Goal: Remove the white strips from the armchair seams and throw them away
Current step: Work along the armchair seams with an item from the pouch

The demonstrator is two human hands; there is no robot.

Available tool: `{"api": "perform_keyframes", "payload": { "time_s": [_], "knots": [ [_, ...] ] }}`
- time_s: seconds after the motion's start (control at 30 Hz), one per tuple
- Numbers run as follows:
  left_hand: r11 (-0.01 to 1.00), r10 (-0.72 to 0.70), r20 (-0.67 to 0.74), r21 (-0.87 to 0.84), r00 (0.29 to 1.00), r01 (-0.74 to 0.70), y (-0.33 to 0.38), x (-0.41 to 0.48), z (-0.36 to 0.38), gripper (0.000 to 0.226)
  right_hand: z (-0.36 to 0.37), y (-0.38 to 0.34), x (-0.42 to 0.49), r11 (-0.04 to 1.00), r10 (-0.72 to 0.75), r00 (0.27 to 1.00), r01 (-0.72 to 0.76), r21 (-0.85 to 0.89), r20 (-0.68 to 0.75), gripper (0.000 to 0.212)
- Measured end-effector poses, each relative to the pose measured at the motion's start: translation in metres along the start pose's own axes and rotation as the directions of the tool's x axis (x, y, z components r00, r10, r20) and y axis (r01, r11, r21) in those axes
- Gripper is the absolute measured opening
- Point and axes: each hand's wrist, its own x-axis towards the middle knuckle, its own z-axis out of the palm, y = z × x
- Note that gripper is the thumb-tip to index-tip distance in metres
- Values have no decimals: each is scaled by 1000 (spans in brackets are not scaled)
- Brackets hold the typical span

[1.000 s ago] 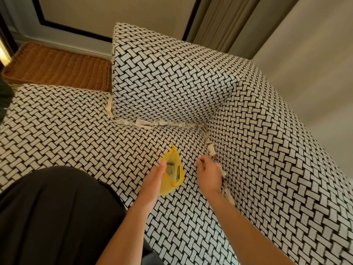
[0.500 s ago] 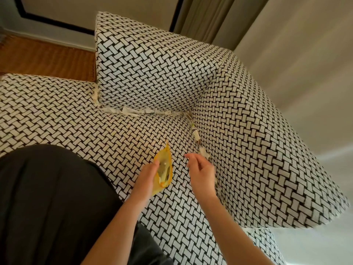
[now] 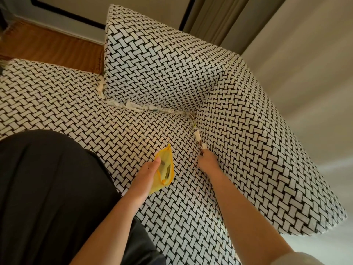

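At the far left of the armchair seat (image 3: 57, 104) we see a short white strip (image 3: 100, 87) standing in the seam at the cushion's corner. A long white strip (image 3: 137, 107) lies crumpled along the back seam. Nearer, the left hand (image 3: 147, 173) holds a yellow bag (image 3: 165, 169) open over the seat, thumb pinching its near rim, the other fingers hidden behind it. Right of that, the side-seam strips (image 3: 196, 133) sit wedged in the crease. The right hand (image 3: 207, 161) has its fingers curled into that crease at their lower end; whether they pinch one we cannot tell. We judge the strips light, soft and papery, apt to tear if jerked. We would take each by a free end close to the seam and draw it along the crease.
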Motion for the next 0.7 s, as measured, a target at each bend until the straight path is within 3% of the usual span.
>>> {"api": "perform_keyframes", "payload": {
  "time_s": [0.27, 0.5, 0.7],
  "knots": [
    [1000, -5, 1, -21, 1000, 5, -1, 2, -1, 43, 0, -11, 20, 996, -26, 999, 23, -87, -33, 45],
    [999, -15, 17, -48, 1000, 16, 0, 3, -2, 33, 3, -21, 26, 895, -89, 990, 32, -445, -108, 29],
    [998, -29, 43, -54, 999, 31, 1, 1, -3, 69, 14, -21, 25, 868, -132, 961, -5, -497, -242, 30]
  ]
}}
